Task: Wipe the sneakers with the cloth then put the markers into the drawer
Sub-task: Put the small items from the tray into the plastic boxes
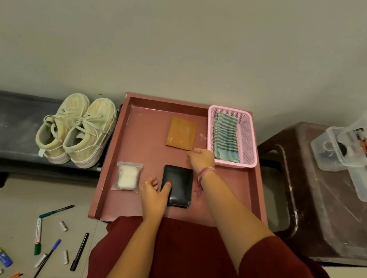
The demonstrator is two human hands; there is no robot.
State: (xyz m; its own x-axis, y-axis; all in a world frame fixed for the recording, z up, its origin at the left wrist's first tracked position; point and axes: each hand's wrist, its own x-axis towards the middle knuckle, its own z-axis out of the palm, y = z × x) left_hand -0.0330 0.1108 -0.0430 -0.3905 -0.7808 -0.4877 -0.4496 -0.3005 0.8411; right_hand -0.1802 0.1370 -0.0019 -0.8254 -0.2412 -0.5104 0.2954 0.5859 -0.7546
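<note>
Pale wall and tiled floor framed a pink drawer [112, 151] pulled out in front of the person, its bed holding a black wallet [178, 186], a brown wallet [181, 133], a small bag of white stuff [127, 176] and a pink basket [252, 150] with the striped cloth [226, 136] folded inside. From the head view, the left hand [155, 194] gripped the black wallet's near left edge, thumb on top, while the right hand [202, 157] sat curled beside the basket's near corner; whether it held anything I could not tell. The sneakers [77, 130] stood paired on a dark bench to the left, and the markers [38, 239] lay scattered on the floor. The cloth looked the thing to fetch first: lift it clear of the basket, then carry it over to the shoes.
</note>
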